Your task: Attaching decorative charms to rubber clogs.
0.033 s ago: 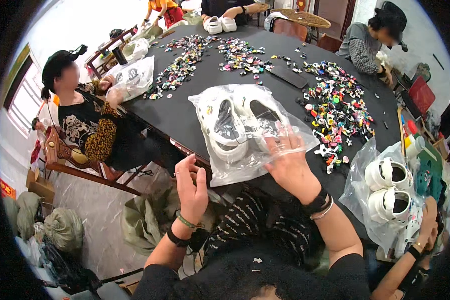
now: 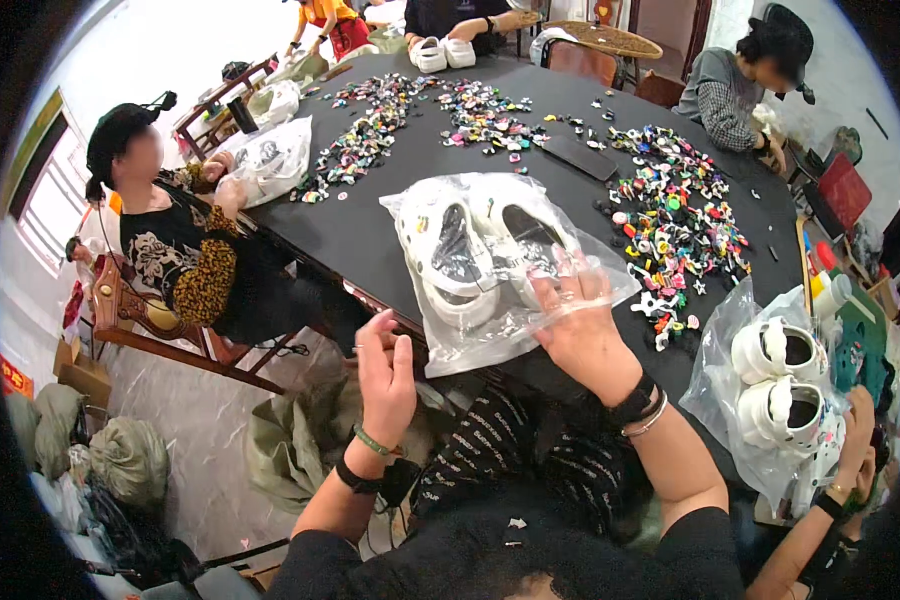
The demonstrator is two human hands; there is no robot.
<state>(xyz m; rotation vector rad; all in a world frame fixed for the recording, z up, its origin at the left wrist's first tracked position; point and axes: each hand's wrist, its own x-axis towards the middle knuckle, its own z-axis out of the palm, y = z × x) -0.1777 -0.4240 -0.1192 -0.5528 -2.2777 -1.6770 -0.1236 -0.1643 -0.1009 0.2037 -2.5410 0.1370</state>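
A pair of white clogs [image 2: 422, 250] lies inside a clear plastic bag [image 2: 460, 355] at the table's near edge, in front of me. Small charms show on the clogs' uppers. My right hand [image 2: 592, 335] is at the bag's lower right corner, fingers spread apart. Plastic film seems to cover its fingertips, next to the right clog. Left of the bag, my left hand [image 2: 385, 375] hangs in the air with fingers stretched out, holding nothing and apart from the plastic.
Piles of colourful shoe charms [image 2: 675, 220] cover parts of the dark table [image 2: 360, 240]. A black tray-like slab [image 2: 578, 158] lies beyond the bag. Bagged white clogs [image 2: 775, 405] stand at right by another person's hand [image 2: 855, 440]. Co-workers sit around; sacks [image 2: 130, 460] lie on the floor.
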